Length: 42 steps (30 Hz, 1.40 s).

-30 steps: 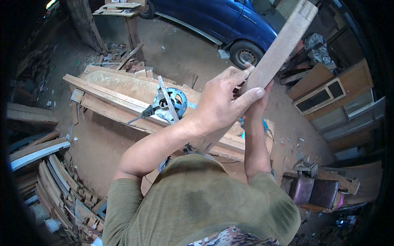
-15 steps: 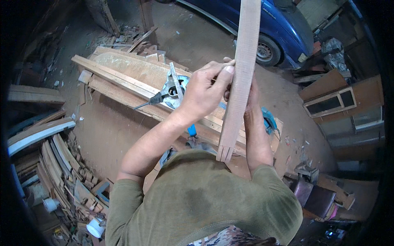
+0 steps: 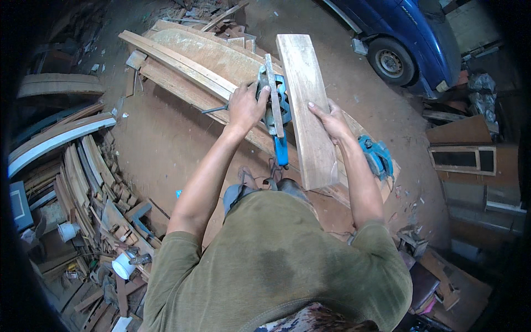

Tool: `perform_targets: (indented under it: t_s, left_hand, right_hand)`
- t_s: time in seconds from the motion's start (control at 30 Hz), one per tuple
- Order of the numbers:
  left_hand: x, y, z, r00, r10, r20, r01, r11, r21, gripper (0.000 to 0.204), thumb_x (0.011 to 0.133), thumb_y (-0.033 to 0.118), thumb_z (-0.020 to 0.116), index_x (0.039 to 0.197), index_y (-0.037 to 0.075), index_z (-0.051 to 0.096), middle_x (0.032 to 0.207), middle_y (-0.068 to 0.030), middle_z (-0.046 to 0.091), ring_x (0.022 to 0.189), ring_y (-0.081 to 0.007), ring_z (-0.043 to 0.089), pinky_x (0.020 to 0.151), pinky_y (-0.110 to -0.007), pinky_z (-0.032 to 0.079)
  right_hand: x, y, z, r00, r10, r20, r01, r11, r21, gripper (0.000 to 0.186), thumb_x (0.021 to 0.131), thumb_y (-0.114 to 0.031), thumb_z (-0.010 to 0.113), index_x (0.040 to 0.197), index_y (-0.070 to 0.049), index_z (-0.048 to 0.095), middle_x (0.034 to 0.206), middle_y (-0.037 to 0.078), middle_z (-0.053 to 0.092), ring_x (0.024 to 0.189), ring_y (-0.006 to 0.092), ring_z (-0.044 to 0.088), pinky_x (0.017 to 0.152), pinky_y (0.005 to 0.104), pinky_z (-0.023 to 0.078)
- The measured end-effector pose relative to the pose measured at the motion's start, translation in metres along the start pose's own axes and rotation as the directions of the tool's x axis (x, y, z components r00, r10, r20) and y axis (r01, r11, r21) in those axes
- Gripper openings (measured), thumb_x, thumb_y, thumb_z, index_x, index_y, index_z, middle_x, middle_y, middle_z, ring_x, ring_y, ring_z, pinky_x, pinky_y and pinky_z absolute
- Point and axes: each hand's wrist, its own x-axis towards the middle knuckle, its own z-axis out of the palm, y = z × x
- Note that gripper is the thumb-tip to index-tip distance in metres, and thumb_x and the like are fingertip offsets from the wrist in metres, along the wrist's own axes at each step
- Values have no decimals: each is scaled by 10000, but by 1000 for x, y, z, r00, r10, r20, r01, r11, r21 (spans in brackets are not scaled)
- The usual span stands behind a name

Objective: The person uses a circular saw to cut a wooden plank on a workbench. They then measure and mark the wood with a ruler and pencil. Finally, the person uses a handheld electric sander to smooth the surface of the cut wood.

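My left hand (image 3: 246, 110) grips a blue power tool (image 3: 280, 146) by its metal base, beside a narrow strip (image 3: 275, 105) fixed across it. My right hand (image 3: 331, 123) holds a broad wooden plank (image 3: 312, 155) by its right edge, thumb on its face, just right of that tool. Beneath both lies a stack of boards (image 3: 188, 55) running diagonally. A second blue power tool (image 3: 376, 157) rests on the right end of the boards, beside my right forearm.
A blue vehicle (image 3: 412, 30) stands at the upper right. Piles of offcuts and curved timber (image 3: 97, 177) fill the left side, with a white bucket (image 3: 123, 266) among them. Wooden panels (image 3: 462, 160) lean along the right. My sandalled feet (image 3: 247, 176) are on the dirt floor (image 3: 149, 149).
The plank, held up in both hands earlier, is lowered and turned broad face up in my right hand alone. My left hand has left it and taken hold of the blue tool on the boards.
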Motion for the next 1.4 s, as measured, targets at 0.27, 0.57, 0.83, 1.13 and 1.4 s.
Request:
perform_targets:
  t_s: [0.27, 0.57, 0.83, 1.13, 1.4]
  left_hand:
    - [-2, -2, 6, 998, -19, 58, 15, 997, 79, 350, 950, 370, 612, 1193, 132, 691, 1208, -192, 654, 1143, -384, 605, 988, -514, 427]
    - [0, -5, 1, 990, -82, 115, 79, 996, 29, 400, 940, 424, 610, 1177, 110, 684, 1147, -203, 642, 1123, -385, 601, 1012, -530, 397]
    - [6, 4, 6, 968, -158, 193, 131, 980, 146, 417, 966, 426, 546, 1248, 132, 633, 1203, -254, 611, 1176, -426, 558, 1008, -567, 376]
    - [4, -4, 1, 975, -99, 200, 97, 995, 20, 450, 988, 399, 503, 1272, 69, 615, 1186, -281, 609, 1170, -439, 554, 1014, -578, 350]
    - [0, -15, -4, 988, 21, 151, -10, 997, -78, 405, 982, 387, 534, 1222, 86, 660, 1147, -227, 667, 1080, -438, 631, 929, -572, 470]
  right_hand:
    - [33, 7, 20, 998, -52, -42, 47, 992, -120, 755, 909, -362, 772, 1422, 96, 462, 1282, 261, 632, 1154, 299, 645, 1011, 385, 505]
    - [31, 2, 25, 989, -133, -66, 121, 978, -169, 707, 932, -328, 750, 1425, 90, 463, 1293, 248, 638, 1161, 290, 644, 1018, 392, 496]
    - [22, -1, 33, 989, -140, -50, 127, 971, -203, 659, 940, -286, 741, 1434, 57, 474, 1326, 219, 638, 1207, 285, 626, 1053, 376, 470]
    - [23, -3, 32, 995, -65, -81, 53, 988, -142, 612, 946, -271, 735, 1415, 49, 507, 1321, 197, 644, 1190, 263, 632, 1030, 358, 488]
    - [-38, -4, -14, 990, 29, 137, -81, 919, 386, 439, 1039, -404, 548, 1316, -68, 602, 1089, 70, 701, 919, 138, 679, 800, 320, 576]
